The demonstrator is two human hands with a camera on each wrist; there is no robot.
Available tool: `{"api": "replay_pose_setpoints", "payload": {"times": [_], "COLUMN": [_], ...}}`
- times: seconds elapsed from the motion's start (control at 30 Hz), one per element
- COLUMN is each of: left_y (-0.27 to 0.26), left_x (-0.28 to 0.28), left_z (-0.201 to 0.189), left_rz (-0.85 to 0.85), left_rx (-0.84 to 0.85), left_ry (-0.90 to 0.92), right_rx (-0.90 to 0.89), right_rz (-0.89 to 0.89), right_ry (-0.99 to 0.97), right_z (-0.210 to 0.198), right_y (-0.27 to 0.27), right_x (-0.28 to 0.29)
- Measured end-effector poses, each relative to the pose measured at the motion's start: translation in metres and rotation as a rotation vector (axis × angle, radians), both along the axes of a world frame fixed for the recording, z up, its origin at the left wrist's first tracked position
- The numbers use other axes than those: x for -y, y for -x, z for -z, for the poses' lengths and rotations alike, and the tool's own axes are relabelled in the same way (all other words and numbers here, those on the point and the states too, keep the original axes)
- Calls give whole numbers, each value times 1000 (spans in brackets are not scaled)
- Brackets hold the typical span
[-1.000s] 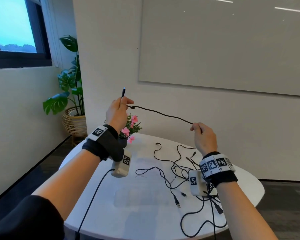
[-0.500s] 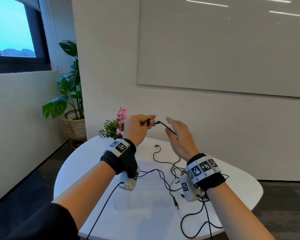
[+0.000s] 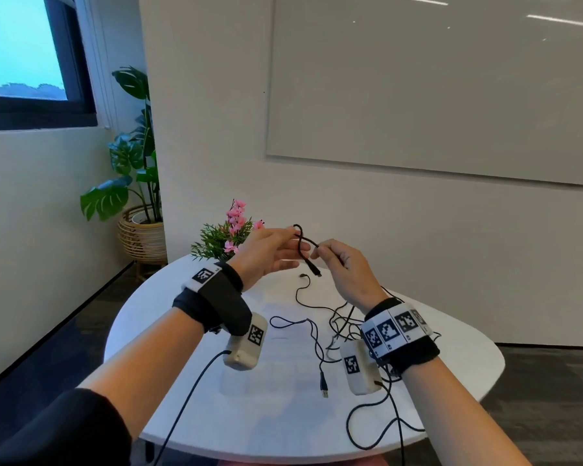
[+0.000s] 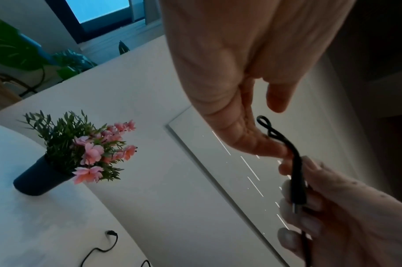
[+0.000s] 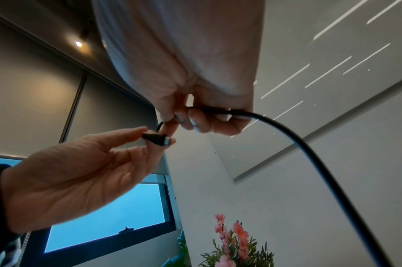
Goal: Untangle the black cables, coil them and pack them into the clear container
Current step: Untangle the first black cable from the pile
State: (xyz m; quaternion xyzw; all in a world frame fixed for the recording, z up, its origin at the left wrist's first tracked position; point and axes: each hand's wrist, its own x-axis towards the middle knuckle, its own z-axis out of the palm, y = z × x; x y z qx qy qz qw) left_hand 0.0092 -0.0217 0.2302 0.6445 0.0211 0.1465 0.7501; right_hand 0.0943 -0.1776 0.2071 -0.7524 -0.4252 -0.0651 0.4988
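I hold one black cable (image 3: 301, 245) in the air above the table, folded into a small loop. My left hand (image 3: 270, 252) pinches the top of the loop at its fingertips, with the other fingers stretched out. The right hand (image 3: 342, 264) pinches the same cable (image 5: 286, 130) just to the right. Its plug (image 3: 316, 272) hangs free between the hands. More black cables (image 3: 342, 319) lie tangled on the white table (image 3: 182, 334) below my right wrist. The clear container (image 3: 276, 381) shows only faintly in the middle of the table.
A dark pot of pink flowers (image 3: 231, 230) stands at the table's far edge, just behind my left hand. A leafy plant in a wicker basket (image 3: 142, 237) sits on the floor at the left. A whiteboard hangs on the wall behind.
One second ago my hands held the cable stretched wide apart and higher. They have come together and dropped. The cable now bends into a loop and my left fingers have spread out.
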Motion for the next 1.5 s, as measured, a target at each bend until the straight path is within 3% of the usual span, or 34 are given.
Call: {"api": "replay_pose_setpoints", "payload": {"times": [0.13,0.37,0.47,0.53,0.63,0.73,0.8,0.97,1.1,1.23,1.33,1.5], "left_y": [-9,-19,-14,-12,-13,-10,-6,3,4,-5,-10,-16], "left_x": [7,3,-7,-15,-22,-13,-1,10,7,2,1,-1], "left_z": [6,-4,-14,-14,-1,14,19,17,18,28,29,20], "left_rz": [-57,-131,-251,-374,-449,-297,-206,19,-18,-162,-146,-157], "left_rx": [33,296,320,262,100,-49,-113,-127,-26,32,54,156], "left_ry": [-58,479,522,294,-321,-864,-981,-691,-461,-221,9,275], "right_rx": [-24,-258,-354,-385,-356,-233,-186,-239,-434,-439,-404,-205], "right_rz": [-29,-30,-62,-63,-63,-82,-50,30,104,-1,-64,-121], "right_ry": [27,64,127,115,18,-72,-106,-296,-428,-379,-308,86], "right_z": [6,18,25,21,5,-8,-8,4,7,8,12,36], "right_y": [1,10,12,12,12,9,8,0,-5,4,10,20], "right_x": [-9,-12,-4,4,15,13,8,6,7,2,-2,-15]}}
